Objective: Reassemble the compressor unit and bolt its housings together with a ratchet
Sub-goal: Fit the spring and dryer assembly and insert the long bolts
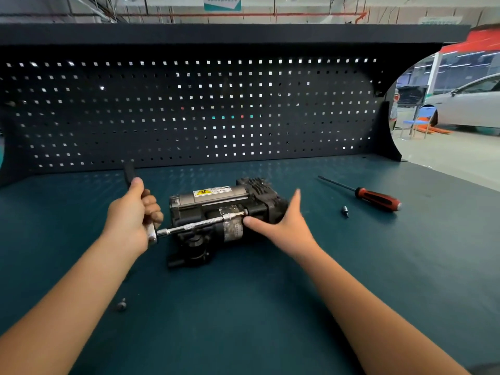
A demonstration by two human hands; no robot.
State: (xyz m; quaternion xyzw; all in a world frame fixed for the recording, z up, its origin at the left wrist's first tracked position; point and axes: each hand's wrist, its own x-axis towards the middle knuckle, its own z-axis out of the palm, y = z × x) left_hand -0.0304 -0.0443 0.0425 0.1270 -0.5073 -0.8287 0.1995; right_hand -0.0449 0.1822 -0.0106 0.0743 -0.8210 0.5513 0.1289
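Compressor [221, 212] on bench [243, 307]; screwdriver [377, 197] right, pegboard [189, 109] behind.

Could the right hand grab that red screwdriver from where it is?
Probably yes. The right hand is open, holding nothing, by the compressor. The red screwdriver lies off to its right on the bench, with only a small bit in between.

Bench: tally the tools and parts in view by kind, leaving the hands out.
Compressor unit: 1
Ratchet with extension: 1
Screwdriver, red and black handle: 1
Small loose metal pieces: 2, one beside the screwdriver, one at front left
Total: 5
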